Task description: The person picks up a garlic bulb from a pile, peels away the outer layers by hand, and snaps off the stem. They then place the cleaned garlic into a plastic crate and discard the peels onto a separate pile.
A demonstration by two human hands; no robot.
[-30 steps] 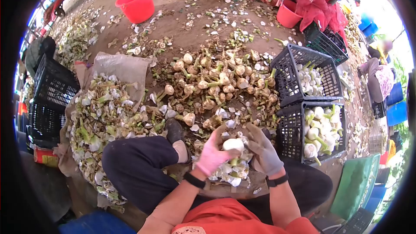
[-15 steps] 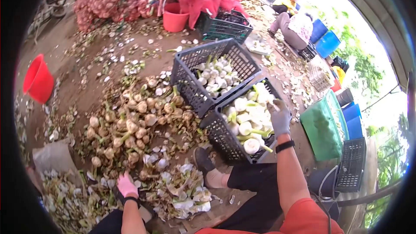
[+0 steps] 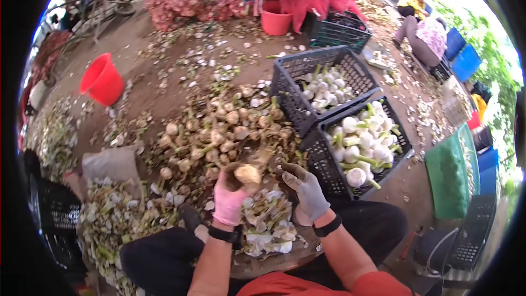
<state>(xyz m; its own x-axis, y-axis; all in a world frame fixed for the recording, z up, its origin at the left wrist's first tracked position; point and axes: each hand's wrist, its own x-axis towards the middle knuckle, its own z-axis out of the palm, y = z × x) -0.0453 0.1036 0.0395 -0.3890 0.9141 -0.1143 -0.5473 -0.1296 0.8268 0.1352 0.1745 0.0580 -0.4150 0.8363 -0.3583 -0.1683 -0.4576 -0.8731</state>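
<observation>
My left hand [image 3: 230, 194], in a pink glove with a dirty palm, is closed around a pale brown garlic bulb [image 3: 247, 175]. To its right, my right hand [image 3: 307, 189] wears a grey-white glove. Its fingers are curled together, and what they hold is too small to make out. Ahead of both hands lies a pile of untrimmed garlic [image 3: 216, 137]. Beneath them is a heap of peeled skins [image 3: 268, 227]. White trimmed bulbs with green stems [image 3: 364, 140] fill the near black crate [image 3: 329, 167]; more white bulbs [image 3: 329, 87] lie in the crate behind it.
A red bucket [image 3: 103, 82] stands at the left, another [image 3: 275, 19] at the back beside red net bags [image 3: 186, 3]. A green container [image 3: 446, 172] is at the right. Two people [image 3: 427, 38] crouch at the far right. A black crate [image 3: 55, 208] stands at the left edge.
My left hand has risen from the pile's near edge and now holds a bulb. My right hand has left the near crate and come beside it. The view has shifted left.
</observation>
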